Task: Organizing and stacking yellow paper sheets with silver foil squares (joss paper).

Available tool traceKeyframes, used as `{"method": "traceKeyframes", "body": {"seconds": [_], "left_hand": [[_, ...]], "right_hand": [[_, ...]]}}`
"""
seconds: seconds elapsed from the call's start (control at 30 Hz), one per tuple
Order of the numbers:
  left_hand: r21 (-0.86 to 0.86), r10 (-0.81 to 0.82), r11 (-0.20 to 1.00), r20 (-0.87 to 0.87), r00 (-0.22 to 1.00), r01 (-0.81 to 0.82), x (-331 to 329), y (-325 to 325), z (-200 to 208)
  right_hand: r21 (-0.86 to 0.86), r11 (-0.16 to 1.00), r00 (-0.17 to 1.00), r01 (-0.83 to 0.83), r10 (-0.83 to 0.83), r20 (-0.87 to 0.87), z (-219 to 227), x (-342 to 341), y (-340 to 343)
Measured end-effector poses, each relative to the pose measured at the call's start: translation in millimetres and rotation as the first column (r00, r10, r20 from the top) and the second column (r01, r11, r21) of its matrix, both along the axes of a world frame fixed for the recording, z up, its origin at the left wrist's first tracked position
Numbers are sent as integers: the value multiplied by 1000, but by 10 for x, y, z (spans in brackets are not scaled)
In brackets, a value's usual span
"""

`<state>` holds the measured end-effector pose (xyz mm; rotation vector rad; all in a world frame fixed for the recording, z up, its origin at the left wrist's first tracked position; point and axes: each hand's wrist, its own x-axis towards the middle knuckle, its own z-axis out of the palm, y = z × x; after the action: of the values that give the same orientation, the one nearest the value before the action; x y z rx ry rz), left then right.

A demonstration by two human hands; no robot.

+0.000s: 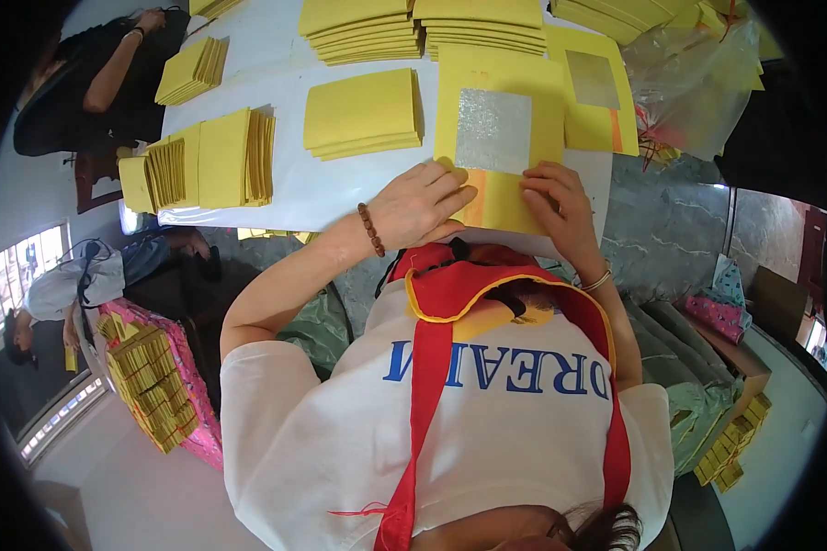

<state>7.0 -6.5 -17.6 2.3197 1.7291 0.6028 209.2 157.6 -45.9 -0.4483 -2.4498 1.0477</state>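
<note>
A yellow paper sheet (547,101) with a silver foil rectangle (493,129) and an orange band lies at the near table edge in front of me. My left hand (424,202) grips its near left side, fingers bent over the paper and thumb below. At the near right side, my right hand (560,207) has curled fingers and a thumb on the sheet. Another foil-marked yellow sheet (627,115) lies just beyond, to the right. Left of the sheet sits a small stack of folded yellow paper (360,108).
More folded stacks (234,156) stand on the white table (289,197) at left, with taller piles (482,28) at the back. A clear plastic bag (698,83) sits at the right corner. Co-workers (101,92) are at left, near a pink-lined container of yellow bundles (152,376).
</note>
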Motion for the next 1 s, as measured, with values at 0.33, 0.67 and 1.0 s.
{"method": "traceKeyframes", "body": {"seconds": [0.33, 0.67, 1.0], "left_hand": [[-298, 200, 953, 509, 837, -46, -177, 132, -31], [-471, 341, 881, 561, 754, -48, -234, 186, -33], [-555, 398, 832, 635, 662, 33, -273, 225, -51]], "right_hand": [[-502, 865, 1000, 8, -10, -2, -90, 103, 82], [-519, 853, 999, 48, -45, 18, -98, 83, 85], [-518, 855, 999, 34, -29, 19, -68, 69, 90]]}}
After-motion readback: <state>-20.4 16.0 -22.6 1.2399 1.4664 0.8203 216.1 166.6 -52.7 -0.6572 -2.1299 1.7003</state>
